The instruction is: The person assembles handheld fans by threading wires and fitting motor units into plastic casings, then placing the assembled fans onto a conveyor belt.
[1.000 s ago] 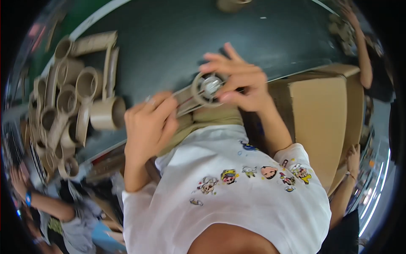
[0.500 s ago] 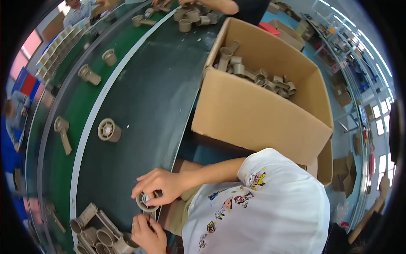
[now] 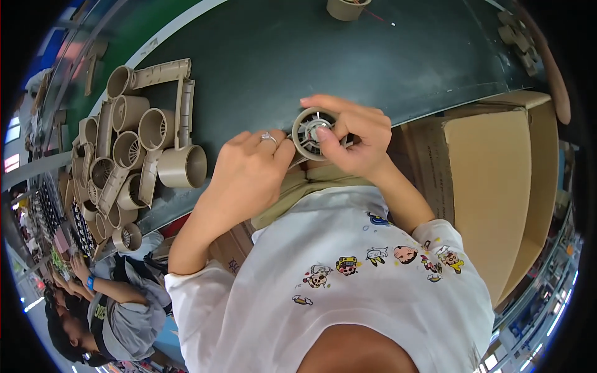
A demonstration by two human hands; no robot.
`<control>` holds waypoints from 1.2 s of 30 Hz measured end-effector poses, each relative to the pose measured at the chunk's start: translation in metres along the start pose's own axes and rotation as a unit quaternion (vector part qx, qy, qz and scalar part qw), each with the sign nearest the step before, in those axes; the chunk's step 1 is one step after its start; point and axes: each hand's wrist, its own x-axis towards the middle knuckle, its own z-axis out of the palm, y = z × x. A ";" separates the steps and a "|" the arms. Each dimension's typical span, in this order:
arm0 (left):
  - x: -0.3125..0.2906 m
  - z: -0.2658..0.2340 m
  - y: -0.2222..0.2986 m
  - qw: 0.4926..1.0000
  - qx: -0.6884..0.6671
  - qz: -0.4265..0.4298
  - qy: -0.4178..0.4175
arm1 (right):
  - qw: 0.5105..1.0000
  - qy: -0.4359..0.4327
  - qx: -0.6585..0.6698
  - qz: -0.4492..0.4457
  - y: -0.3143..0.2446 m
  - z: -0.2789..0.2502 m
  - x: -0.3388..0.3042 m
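Observation:
Just past my lap, at the edge of the dark green work surface, I hold a beige plastic hair dryer housing (image 3: pixel 298 149), its round opening tilted up. Inside it sits a pale motor part (image 3: pixel 315 132) with spokes around it. My right hand (image 3: pixel 364 137) grips the rim, its thumb pressing inside at the centre and its fingers over the far side. Closed beside the rim, my left hand (image 3: pixel 252 168) wears a ring and holds the lower part of the housing, which its fingers mostly hide.
Several beige housings (image 3: pixel 157 129) with handles lie piled at the left. Another stands at the far edge of view (image 3: pixel 347 9). A large cardboard box (image 3: pixel 488 186) is at my right. A seated person (image 3: pixel 127 298) works at the lower left.
My view has swung, bringing the pile and my hands closer and the box to the right edge. Both hands stay at the housing; the right thumb still reaches inside.

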 end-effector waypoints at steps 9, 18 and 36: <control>-0.005 0.002 0.004 0.989 0.110 0.093 -0.024 | 1.000 -0.007 -0.011 0.025 -0.002 -0.003 -0.003; -0.005 -0.012 0.007 0.949 0.262 0.159 -0.069 | 0.999 0.007 0.033 0.032 0.003 0.001 0.007; -0.056 0.024 0.042 0.969 -0.053 -0.192 0.147 | 0.993 0.056 0.030 0.095 0.015 0.005 -0.020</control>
